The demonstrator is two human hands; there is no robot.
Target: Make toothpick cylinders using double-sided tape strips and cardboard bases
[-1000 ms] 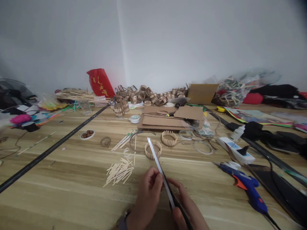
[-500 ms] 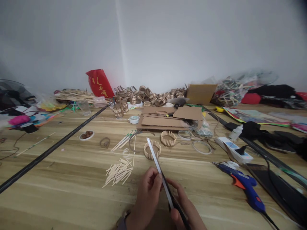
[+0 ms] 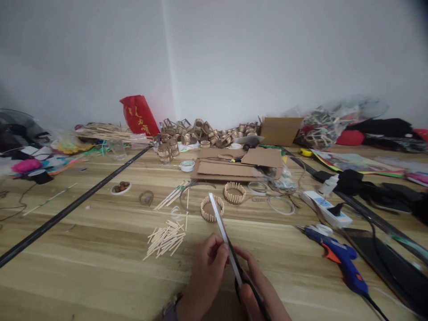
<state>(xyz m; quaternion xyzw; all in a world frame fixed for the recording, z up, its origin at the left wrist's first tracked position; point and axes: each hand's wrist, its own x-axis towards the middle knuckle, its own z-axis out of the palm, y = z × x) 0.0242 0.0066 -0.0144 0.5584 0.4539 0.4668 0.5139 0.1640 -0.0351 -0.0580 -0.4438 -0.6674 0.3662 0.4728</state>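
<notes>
A long, narrow white strip (image 3: 219, 220) slants up and away from my two hands, with a dark band along its right side lower down. My left hand (image 3: 209, 263) is closed, thumb and forefinger pinching the strip about halfway along. At its near end my right hand (image 3: 259, 285) grips the strip and a dark part with a rounded edge; I cannot tell what that part is. Beyond the far tip lies a cardboard ring edged with short sticks (image 3: 211, 209). A second stick-edged ring (image 3: 234, 193) sits behind it to the right.
Left of my hands lies a pile of short sticks (image 3: 165, 240). A blue glue gun (image 3: 347, 263) and a white power strip (image 3: 326, 209) are on the right. Cardboard sheets (image 3: 227, 168), a bowl of brown balls (image 3: 121, 188) and many small stick-and-cardboard pieces (image 3: 200, 131) lie farther back.
The strip's far tip has shifted slightly to the right, and my right hand has moved a little right with it. My left hand keeps its pinch.
</notes>
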